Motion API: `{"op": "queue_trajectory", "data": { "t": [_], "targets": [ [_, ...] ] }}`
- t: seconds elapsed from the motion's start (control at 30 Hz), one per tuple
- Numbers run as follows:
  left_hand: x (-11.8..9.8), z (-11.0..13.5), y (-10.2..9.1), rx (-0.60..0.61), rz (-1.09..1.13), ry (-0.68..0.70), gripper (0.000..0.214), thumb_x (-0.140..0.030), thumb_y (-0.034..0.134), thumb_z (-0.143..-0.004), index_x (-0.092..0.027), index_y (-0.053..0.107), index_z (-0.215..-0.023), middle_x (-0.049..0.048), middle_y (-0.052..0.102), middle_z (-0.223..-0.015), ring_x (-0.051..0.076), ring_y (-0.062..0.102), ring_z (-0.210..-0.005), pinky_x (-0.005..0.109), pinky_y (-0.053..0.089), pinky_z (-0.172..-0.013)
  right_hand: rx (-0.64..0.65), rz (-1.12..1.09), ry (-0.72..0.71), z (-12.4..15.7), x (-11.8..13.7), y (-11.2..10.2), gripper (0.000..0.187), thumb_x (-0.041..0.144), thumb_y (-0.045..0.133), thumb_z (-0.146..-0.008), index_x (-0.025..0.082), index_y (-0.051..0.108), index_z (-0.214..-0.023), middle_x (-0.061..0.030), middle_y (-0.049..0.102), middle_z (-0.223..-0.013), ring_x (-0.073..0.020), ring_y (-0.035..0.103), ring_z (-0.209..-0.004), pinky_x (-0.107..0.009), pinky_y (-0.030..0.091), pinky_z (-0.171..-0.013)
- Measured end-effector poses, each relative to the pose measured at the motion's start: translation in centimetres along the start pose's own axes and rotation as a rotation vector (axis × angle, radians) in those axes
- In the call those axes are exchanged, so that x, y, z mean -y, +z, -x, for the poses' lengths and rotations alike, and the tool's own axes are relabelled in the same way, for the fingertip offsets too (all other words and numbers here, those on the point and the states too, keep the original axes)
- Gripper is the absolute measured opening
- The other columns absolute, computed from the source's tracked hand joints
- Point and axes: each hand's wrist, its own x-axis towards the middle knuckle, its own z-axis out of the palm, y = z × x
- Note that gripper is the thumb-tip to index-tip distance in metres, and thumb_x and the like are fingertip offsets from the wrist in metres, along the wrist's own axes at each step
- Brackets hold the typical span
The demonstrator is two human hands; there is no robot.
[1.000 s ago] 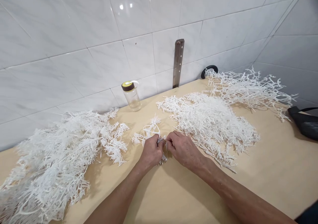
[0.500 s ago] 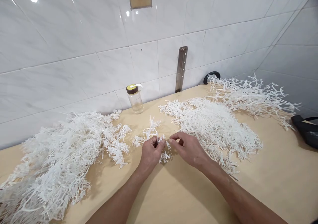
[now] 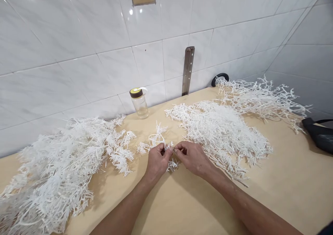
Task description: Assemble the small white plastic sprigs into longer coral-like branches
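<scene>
My left hand (image 3: pixel 158 158) is closed on a white branching plastic sprig (image 3: pixel 157 134), whose tufts spread beyond and below the fingers. Close against it, my right hand (image 3: pixel 191 157) pinches at the sprig's tip by the left thumb; the fingers hide exactly what is between them. A large heap of tufted white sprigs (image 3: pixel 70 162) lies on the left. To the right of my right hand is a flatter pile of short white pieces (image 3: pixel 218 127).
Bare white branches (image 3: pixel 262 98) lie at the far right. A clear bottle with a dark and yellow lid (image 3: pixel 140 105) stands near the tiled wall. Against that wall leans a metal strip (image 3: pixel 187 70). Black objects sit behind the branches (image 3: pixel 220 78) and at the right edge (image 3: pixel 318 134).
My right hand has moved left, and its fingertips now meet the sprig beside my left thumb. My left hand keeps its hold. The whole view has shifted slightly.
</scene>
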Motion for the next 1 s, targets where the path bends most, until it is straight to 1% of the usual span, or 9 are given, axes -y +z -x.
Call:
{"op": "queue_trajectory", "data": {
  "t": [0.13, 0.27, 0.4, 0.5, 0.6, 0.7, 0.8, 0.9, 1.0],
  "targets": [
    [0.1, 0.3, 0.3, -0.044, -0.156, 0.04, 0.032, -0.039, 0.055, -0.083, -0.02, 0.045, -0.06, -0.0042, 0.044, -0.056, 0.012, 0.039, -0.055, 0.025, 0.03, -0.054, 0.006, 0.062, 0.001, 0.1, 0.2, 0.4, 0.017, 0.018, 0.052, -0.08, 0.018, 0.067, -0.073, -0.0015, 0.07, -0.068, -0.0159, 0.06, -0.062, -0.026, 0.041, -0.058],
    [0.1, 0.8, 0.6, -0.077, -0.207, 0.154, 0.027, -0.037, 0.05, -0.088, -0.019, 0.052, -0.067, -0.0012, 0.053, -0.061, 0.014, 0.047, -0.06, 0.026, 0.035, -0.06, -0.006, 0.067, 0.015, 0.1, 0.3, 0.8, 0.015, 0.02, 0.05, -0.081, 0.019, 0.06, -0.07, -0.0006, 0.066, -0.063, -0.0149, 0.059, -0.055, -0.025, 0.04, -0.052],
    [-0.1, 1.0, 0.3, -0.121, -0.149, 0.232, 0.024, -0.038, 0.052, -0.089, -0.019, 0.058, -0.075, -0.0008, 0.055, -0.065, 0.014, 0.049, -0.061, 0.026, 0.038, -0.062, 0.049, -0.124, 0.147, -0.3, -0.7, 0.7, 0.013, 0.022, 0.048, -0.082, 0.02, 0.054, -0.071, 0.0026, 0.061, -0.054, -0.0135, 0.059, -0.041, -0.023, 0.041, -0.044],
    [-0.2, 0.6, 0.0, -0.141, -0.061, 0.196, 0.026, -0.04, 0.056, -0.087, -0.019, 0.059, -0.073, -0.0029, 0.051, -0.061, 0.013, 0.046, -0.057, 0.025, 0.038, -0.059, 0.035, -0.241, 0.259, -0.7, -1.5, 0.1, 0.009, 0.023, 0.05, -0.08, 0.02, 0.053, -0.072, 0.0041, 0.06, -0.051, -0.0144, 0.061, -0.039, -0.023, 0.043, -0.042],
    [-0.1, 0.1, -0.2, -0.118, 0.042, 0.091, 0.031, -0.043, 0.059, -0.085, -0.017, 0.06, -0.069, -0.0039, 0.048, -0.056, 0.011, 0.042, -0.053, 0.024, 0.036, -0.055, -0.065, -0.176, 0.223, -0.9, -1.9, -0.8, 0.009, 0.027, 0.054, -0.081, 0.02, 0.057, -0.077, 0.003, 0.064, -0.06, -0.0135, 0.059, -0.04, -0.025, 0.044, -0.044],
    [0.0, -0.1, -0.3, -0.108, 0.105, 0.037, 0.033, -0.046, 0.063, -0.082, -0.016, 0.064, -0.069, -0.0025, 0.052, -0.059, 0.011, 0.044, -0.056, 0.023, 0.036, -0.056, -0.228, 0.053, 0.112, -1.0, -2.4, -1.8, 0.008, 0.027, 0.055, -0.081, 0.021, 0.06, -0.077, 0.0005, 0.066, -0.067, -0.0157, 0.062, -0.053, -0.028, 0.046, -0.055],
    [0.2, -0.2, -0.3, -0.095, 0.123, 0.019, 0.033, -0.046, 0.064, -0.081, -0.015, 0.065, -0.07, -0.0012, 0.055, -0.061, 0.012, 0.047, -0.059, 0.024, 0.037, -0.058, -0.354, 0.284, 0.016, -1.0, -3.3, -2.9, 0.009, 0.022, 0.053, -0.082, 0.021, 0.059, -0.075, -0.0017, 0.066, -0.071, -0.019, 0.061, -0.066, -0.03, 0.043, -0.062],
    [0.4, -0.2, -0.3, -0.085, 0.129, 0.008, 0.033, -0.046, 0.064, -0.081, -0.015, 0.065, -0.07, -0.0013, 0.054, -0.062, 0.012, 0.047, -0.059, 0.024, 0.038, -0.058, -0.425, 0.421, -0.038, -1.0, -4.1, -4.0, 0.011, 0.02, 0.05, -0.084, 0.02, 0.059, -0.078, -0.0042, 0.065, -0.077, -0.019, 0.059, -0.066, -0.03, 0.04, -0.062],
    [0.5, -0.2, -0.3, -0.084, 0.126, 0.006, 0.033, -0.046, 0.065, -0.08, -0.015, 0.064, -0.068, -0.0022, 0.051, -0.06, 0.011, 0.045, -0.057, 0.024, 0.037, -0.057, -0.539, 0.422, -0.052, -0.9, -3.9, -4.6, 0.014, 0.02, 0.051, -0.086, 0.018, 0.064, -0.088, -0.0094, 0.066, -0.094, -0.0164, 0.056, -0.06, -0.032, 0.041, -0.063]
  ]
}}
